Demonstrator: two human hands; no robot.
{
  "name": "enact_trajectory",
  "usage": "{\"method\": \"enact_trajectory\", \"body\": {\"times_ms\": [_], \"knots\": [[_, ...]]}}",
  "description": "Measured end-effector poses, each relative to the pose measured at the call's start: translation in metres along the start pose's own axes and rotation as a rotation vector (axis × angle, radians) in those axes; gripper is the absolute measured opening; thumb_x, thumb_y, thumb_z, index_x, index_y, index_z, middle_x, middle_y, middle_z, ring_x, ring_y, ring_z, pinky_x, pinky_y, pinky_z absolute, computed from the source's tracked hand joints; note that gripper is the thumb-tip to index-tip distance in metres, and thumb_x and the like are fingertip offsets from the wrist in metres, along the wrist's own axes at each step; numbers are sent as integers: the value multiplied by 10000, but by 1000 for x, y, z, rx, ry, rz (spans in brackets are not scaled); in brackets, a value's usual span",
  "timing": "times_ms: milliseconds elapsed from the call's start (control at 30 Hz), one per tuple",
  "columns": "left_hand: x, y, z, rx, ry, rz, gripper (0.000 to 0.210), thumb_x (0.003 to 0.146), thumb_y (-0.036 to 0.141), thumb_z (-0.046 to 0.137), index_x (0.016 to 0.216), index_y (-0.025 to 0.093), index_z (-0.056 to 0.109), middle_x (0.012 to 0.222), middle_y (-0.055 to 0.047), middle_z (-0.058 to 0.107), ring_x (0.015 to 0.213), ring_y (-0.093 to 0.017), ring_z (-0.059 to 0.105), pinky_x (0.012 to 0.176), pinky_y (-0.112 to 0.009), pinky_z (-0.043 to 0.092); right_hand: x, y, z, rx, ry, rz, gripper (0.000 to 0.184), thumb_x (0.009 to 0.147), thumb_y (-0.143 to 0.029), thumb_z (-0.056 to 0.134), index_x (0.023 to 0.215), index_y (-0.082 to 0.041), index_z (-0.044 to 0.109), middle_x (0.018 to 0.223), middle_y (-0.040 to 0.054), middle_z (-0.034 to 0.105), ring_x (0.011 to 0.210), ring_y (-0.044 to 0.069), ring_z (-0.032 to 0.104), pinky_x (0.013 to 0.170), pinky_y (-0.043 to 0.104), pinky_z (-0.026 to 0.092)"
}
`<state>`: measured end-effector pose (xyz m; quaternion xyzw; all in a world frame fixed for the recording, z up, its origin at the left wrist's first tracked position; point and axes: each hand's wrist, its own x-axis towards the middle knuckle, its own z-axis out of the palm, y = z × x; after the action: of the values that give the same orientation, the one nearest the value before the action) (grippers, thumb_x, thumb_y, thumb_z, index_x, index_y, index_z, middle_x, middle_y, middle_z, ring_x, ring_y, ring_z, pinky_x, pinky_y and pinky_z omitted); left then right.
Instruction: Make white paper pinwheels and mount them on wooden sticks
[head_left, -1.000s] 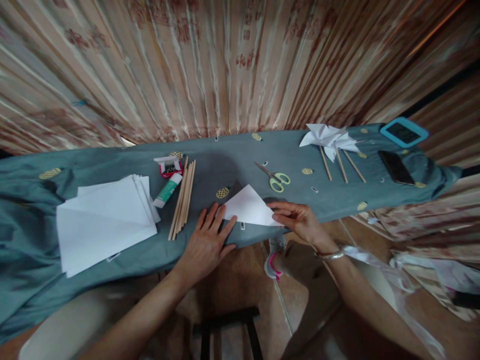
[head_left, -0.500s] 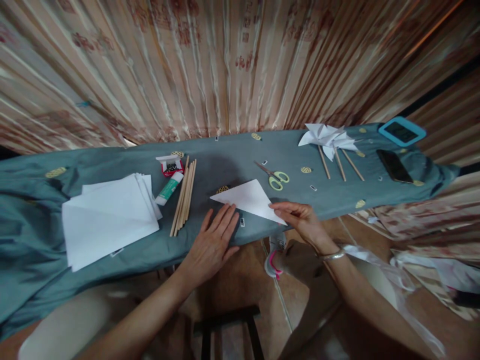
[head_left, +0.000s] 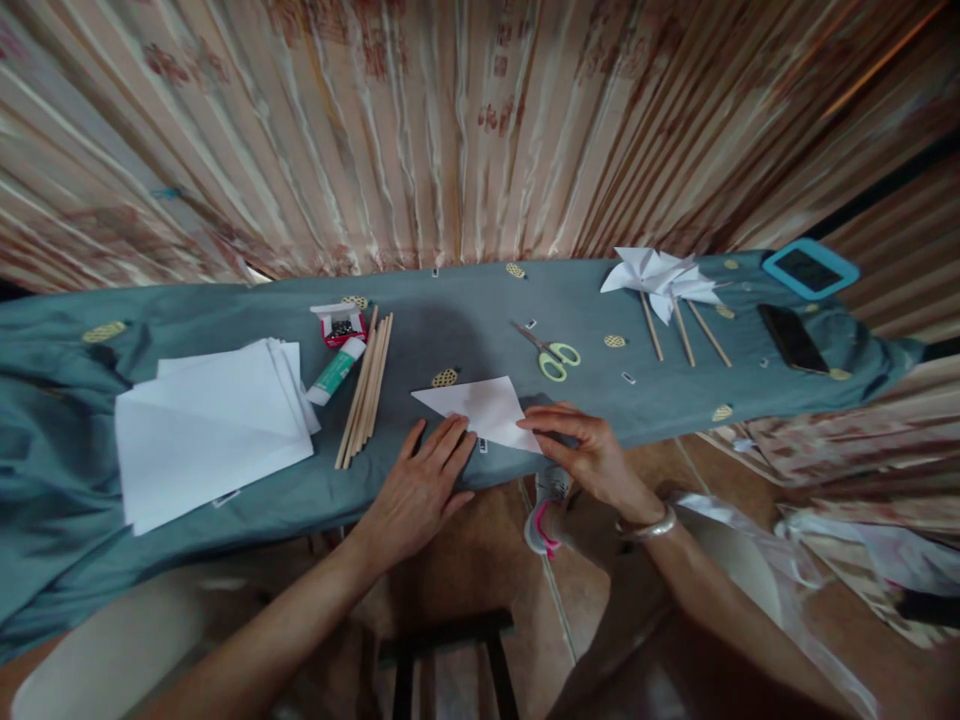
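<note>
Hands [head_left: 418, 492] on paper triangle [head_left: 491, 405], long axis sideways, narrow tip leftward

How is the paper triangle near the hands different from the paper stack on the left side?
The paper triangle has three corners, while the stack shows broad, four-sided sheets.
The triangle is smaller; the stack covers more cloth.
The triangle is pinched by the right hand, with the left hand at its lower edge; the stack lies untouched.
Both are white paper.
</note>
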<state>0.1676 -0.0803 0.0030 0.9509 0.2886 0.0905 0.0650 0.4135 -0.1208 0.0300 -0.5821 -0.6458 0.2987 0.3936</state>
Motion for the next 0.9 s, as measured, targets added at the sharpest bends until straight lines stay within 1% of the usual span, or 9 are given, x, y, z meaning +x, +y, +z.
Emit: {"method": "enact_trajectory", "body": {"times_ms": [67, 167, 300, 467, 567, 667, 767, 833, 900], "knots": [[1, 1, 0, -4, -5, -5, 542, 911, 331, 543, 1392, 114, 424, 1477, -189, 441, 1391, -308, 375, 1134, -530, 273, 8, -5, -1, -86, 6, -85, 177, 875, -278, 615, 973, -265, 761, 1132, 56, 702, 1074, 220, 611, 970, 442, 487], [2, 1, -1, -16, -6, -13, 555, 915, 334, 533, 1407, 116, 399, 1468, -197, 446, 1385, -308, 380, 1131, -536, 264, 20, -11, -5, -134, -61, -171, 167, 893, -302, 607, 948, -252, 757, 1214, 63, 668, 1162, 231, 573, 1016, 473, 455], [2, 1, -2, -31, -23, -17, 565, 910, 336, 545, 1417, 143, 387, 1466, -187, 447, 1378, -310, 388, 1121, -542, 271, 33, -14, -10, -114, -163, -189, 175, 903, -332, 600, 916, -241, 749, 1218, 65, 673, 1181, 223, 581, 1041, 481, 441], [2, 2, -2, -31, -32, -21, 579, 896, 353, 578, 1413, 160, 401, 1481, -177, 431, 1389, -316, 371, 1126, -544, 265, 46, -16, -2, -27, -208, -167, 170, 895, -326, 611, 889, -218, 741, 1074, 61, 725, 1050, 203, 645, 956, 417, 502], [2, 2, -1, -33, -38, -23, 579, 893, 359, 584, 1405, 152, 409, 1484, -181, 425, 1398, -317, 358, 1133, -549, 255, 55, -16, 10, -1, -193, -142, 145, 884, -284, 620, 882, -196, 735, 942, 57, 741, 919, 192, 675, 864, 365, 529], [2, 2, -1, -24, -45, -14, 594, 891, 375, 587, 1402, 134, 406, 1475, -195, 434, 1396, -326, 357, 1128, -560, 252, 66, -17, 23, -50, -165, -131, 105, 862, -238, 640, 859, -199, 737, 861, 42, 740, 833, 189, 677, 795, 337, 526], [1, 2, 0, -22, -50, -12, 609, 891, 393, 583, 1404, 123, 397, 1454, -195, 458, 1390, -329, 364, 1126, -561, 248, 76, -18, 37, -114, -162, -160, 94, 851, -194, 649, 835, -226, 736, 833, 10, 749, 796, 174, 682, 919, 386, 476], [0, 1, 1, -26, -45, -7, 617, 895, 400, 577, 1410, 119, 386, 1446, -186, 472, 1388, -322, 367, 1132, -555, 239, 81, -20, 46, -166, -173, -177, 111, 853, -177, 646, 831, -242, 733, 832, -6, 758, 795, 169, 688, 1035, 443, 388], [-1, 1, 2, -28, -39, 0, 621, 899, 405, 570, 1414, 114, 378, 1443, -180, 478, 1386, -315, 370, 1140, -553, 226, 85, -21, 54, -209, -179, -177, 117, 855, -171, 642, 843, -248, 729, 851, -8, 765, 798, 169, 691, 1086, 475, 321]]}}
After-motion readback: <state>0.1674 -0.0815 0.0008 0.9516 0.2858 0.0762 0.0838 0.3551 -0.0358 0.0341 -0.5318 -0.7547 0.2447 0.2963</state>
